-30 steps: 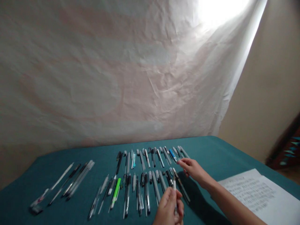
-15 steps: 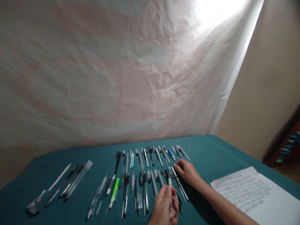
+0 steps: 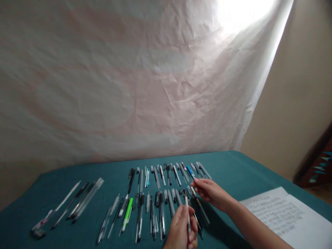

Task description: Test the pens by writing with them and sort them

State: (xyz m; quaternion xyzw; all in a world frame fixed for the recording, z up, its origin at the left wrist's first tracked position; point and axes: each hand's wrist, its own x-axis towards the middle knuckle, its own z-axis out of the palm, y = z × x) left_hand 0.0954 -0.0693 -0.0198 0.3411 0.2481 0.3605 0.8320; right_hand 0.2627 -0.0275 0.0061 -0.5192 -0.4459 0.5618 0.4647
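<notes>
**Pen [image 3: 187, 216] gripped in our left hand [image 3: 178, 228], other pens all around**

We hold it slanting upward, over the near row [image 3: 162, 218] of pens; our fist blocks some of that row, which includes a green marker [image 3: 127, 214]. Our right hand [image 3: 210, 193] hovers near the blue pen [image 3: 190, 171] in the far row, fingertips close together; we cannot tell whether they hold anything. Further pens lie apart at left, beside a blurred dark object [image 3: 38, 233]. Our right forearm [image 3: 250, 221] hides part of 1 handwritten paper [image 3: 278, 209].
</notes>
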